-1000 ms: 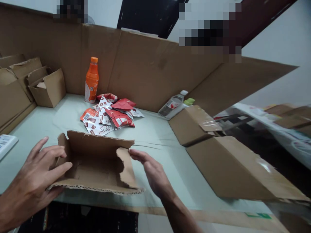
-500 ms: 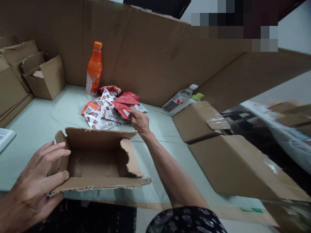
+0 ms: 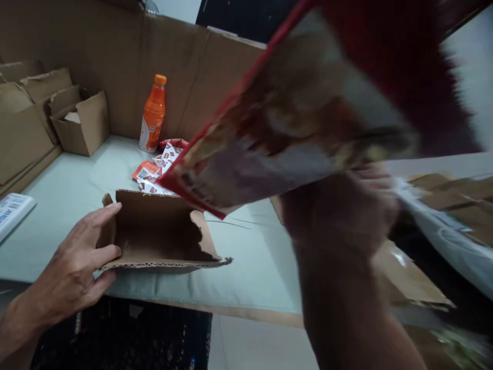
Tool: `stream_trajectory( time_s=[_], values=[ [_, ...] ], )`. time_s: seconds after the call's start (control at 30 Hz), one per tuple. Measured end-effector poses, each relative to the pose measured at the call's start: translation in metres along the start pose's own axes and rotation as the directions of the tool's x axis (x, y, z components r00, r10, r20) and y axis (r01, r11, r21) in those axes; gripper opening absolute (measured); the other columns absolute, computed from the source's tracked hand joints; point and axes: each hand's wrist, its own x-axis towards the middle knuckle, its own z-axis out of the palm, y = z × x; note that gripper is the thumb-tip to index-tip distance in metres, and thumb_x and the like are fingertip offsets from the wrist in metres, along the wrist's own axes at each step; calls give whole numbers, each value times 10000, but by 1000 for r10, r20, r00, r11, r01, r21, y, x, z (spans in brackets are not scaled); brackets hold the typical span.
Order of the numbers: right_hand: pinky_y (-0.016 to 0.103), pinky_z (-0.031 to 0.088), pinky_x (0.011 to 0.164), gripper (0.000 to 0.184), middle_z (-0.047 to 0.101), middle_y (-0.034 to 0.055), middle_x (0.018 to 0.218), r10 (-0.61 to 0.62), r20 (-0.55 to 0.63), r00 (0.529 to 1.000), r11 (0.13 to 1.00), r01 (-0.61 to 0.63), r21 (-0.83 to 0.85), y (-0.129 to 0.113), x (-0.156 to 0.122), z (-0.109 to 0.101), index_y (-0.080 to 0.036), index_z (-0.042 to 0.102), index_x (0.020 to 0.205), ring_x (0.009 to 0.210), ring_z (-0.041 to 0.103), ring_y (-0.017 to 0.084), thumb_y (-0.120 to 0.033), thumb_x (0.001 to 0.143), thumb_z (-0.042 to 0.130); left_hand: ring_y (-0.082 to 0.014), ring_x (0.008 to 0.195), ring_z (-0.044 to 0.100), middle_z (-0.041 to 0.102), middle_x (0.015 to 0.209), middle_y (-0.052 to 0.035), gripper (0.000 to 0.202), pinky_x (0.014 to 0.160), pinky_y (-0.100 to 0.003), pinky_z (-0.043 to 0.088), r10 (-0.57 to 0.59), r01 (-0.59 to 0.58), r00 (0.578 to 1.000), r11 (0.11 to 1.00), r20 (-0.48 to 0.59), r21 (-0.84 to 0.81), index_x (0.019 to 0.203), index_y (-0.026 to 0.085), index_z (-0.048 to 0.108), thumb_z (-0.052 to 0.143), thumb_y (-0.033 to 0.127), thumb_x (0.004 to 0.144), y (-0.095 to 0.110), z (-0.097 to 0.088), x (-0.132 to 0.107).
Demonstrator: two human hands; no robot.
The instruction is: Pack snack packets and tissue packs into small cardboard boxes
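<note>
A red food packet [image 3: 254,139] with a blurred food picture on its front is raised close to the camera. My right hand [image 3: 342,205], dark and smeared by motion, grips it at its lower right. My left hand [image 3: 82,252] is closed over the left end of an open cardboard box [image 3: 154,216], thumb and fingers on its walls. The inside of this box shows no contents. Behind it, white and red snack packets [image 3: 154,186] lie in a pile, partly hidden by the raised packet. An orange drink bottle [image 3: 154,115] stands upright beside the pile.
Several small cardboard boxes [image 3: 90,123] stand at the left rear. A white box-like item [image 3: 17,213] lies at the left edge. A tall cardboard wall [image 3: 185,67] closes off the back of the cloth-covered table [image 3: 254,267]. More cardboard [image 3: 408,277] shows at the right.
My right hand has lifted a red packet from the pile and brought it up and right, close to the camera. My left hand still holds the box.
</note>
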Motion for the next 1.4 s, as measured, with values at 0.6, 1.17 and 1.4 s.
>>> stream_trajectory(
  time_s=[0.6, 1.17, 1.4],
  values=[
    [283, 290, 581, 169, 786, 78, 940, 352, 848, 397, 635, 564, -528, -37, -1, 125, -171, 779, 1007, 748, 626, 168, -149, 871, 681, -368, 1560, 350, 385, 1686, -87, 166, 1283, -580, 316, 6, 1, 997, 996, -79, 90, 866, 184, 680, 581, 52, 847, 3, 3, -3],
    [354, 590, 850, 285, 789, 89, 1101, 9, 399, 917, 899, 167, -406, 65, 53, 34, -186, 751, 1161, 993, 736, 211, -313, 1018, 540, -263, 1538, 382, 556, 1542, -52, 231, 1311, -499, 310, 63, -57, 996, 993, 62, -99, 948, 225, 653, 570, 41, 836, 2, 6, 10],
    [615, 398, 1164, 832, 440, 254, 1626, 271, 455, 848, 740, 119, -662, 192, 71, 81, -133, 565, 1487, 1475, 441, 444, -147, 703, 846, -267, 1518, 418, 572, 1520, -40, 289, 1291, -549, 336, 10, 4, 994, 992, 112, -124, 1047, 244, 640, 563, 31, 868, 6, 3, 13]
  ],
)
